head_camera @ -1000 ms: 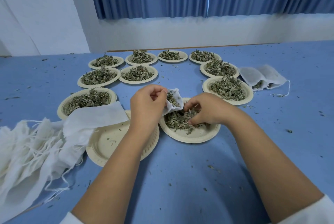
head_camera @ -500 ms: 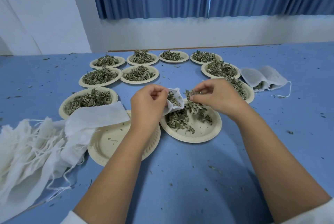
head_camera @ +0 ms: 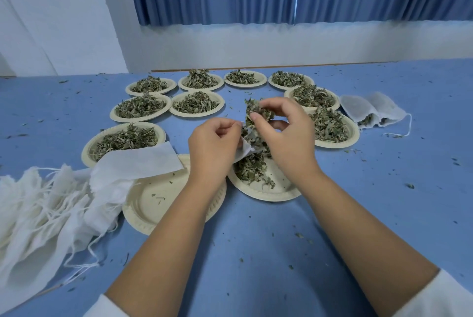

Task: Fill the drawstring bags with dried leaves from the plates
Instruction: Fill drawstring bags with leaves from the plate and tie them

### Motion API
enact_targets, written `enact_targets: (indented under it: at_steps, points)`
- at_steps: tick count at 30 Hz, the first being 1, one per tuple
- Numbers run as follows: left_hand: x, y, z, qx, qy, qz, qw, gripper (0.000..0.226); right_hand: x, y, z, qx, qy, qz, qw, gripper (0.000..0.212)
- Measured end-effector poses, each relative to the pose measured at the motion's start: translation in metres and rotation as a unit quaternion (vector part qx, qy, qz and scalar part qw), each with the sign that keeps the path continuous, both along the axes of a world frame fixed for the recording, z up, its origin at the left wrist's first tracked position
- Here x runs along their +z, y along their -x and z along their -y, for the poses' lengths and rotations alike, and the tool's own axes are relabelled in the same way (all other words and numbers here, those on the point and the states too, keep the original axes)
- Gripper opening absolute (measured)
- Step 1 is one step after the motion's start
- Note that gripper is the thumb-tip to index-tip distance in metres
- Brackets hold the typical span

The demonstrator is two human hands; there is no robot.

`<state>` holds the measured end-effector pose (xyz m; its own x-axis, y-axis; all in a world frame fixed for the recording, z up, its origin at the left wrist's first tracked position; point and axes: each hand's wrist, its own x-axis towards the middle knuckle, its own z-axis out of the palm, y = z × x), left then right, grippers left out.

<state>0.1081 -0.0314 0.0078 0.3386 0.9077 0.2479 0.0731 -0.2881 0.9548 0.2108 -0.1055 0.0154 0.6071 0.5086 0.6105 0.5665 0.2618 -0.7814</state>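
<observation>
Eleven paper plates sit on the desk (head_camera: 256, 252): nine heaped plates (head_camera: 114, 114) of dried leaves, one half-emptied plate (head_camera: 266, 195), and one nearly bare plate (head_camera: 153, 204) with only crumbs. Two filled bags (head_camera: 355, 106) lie at the right. One held bag (head_camera: 247, 149) is in the left hand (head_camera: 212, 147), and one flat bag (head_camera: 143, 163) lies loose. The bag heap (head_camera: 38, 214) is too tangled to count. Two hands show; the right hand (head_camera: 286, 135) pinches one leaf clump (head_camera: 256, 109).

empty bags (head_camera: 46, 214) left, filled bags (head_camera: 371, 109) right
</observation>
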Motion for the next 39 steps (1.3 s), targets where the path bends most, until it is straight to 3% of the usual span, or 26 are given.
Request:
enact_targets:
  at_steps: [11, 19, 25, 34, 37, 39]
  points:
    - [0.001, 0.0, -0.002, 0.007, 0.089, 0.034, 0.995, 0.021, -0.004, -0.009, 0.003, 0.019, 0.127, 0.106, 0.986, 0.016]
    - [-0.003, -0.001, -0.002, -0.001, -0.007, -0.009, 1.0, 0.017, -0.004, -0.017, 0.005, 0.038, 0.241, 0.163, 0.956, 0.019]
    - [-0.003, -0.001, 0.001, -0.032, -0.015, -0.025, 0.999, 0.01, -0.004, -0.018, 0.005, 0.056, 0.276, 0.19, 0.941, 0.013]
    - [-0.001, 0.0, 0.001, -0.062, 0.012, 0.0, 0.998, 0.014, -0.001, -0.017, 0.004, 0.04, 0.231, -0.005, 0.972, 0.016]
    - [0.0, 0.001, 0.0, -0.078, 0.019, 0.019, 0.997, 0.02, 0.0, -0.02, 0.004, 0.066, 0.285, -0.121, 0.949, 0.032]
    - [0.0, 0.002, 0.0, -0.093, 0.025, 0.022, 0.995, 0.02, 0.002, -0.02, 0.005, 0.136, 0.301, -0.223, 0.917, 0.028]
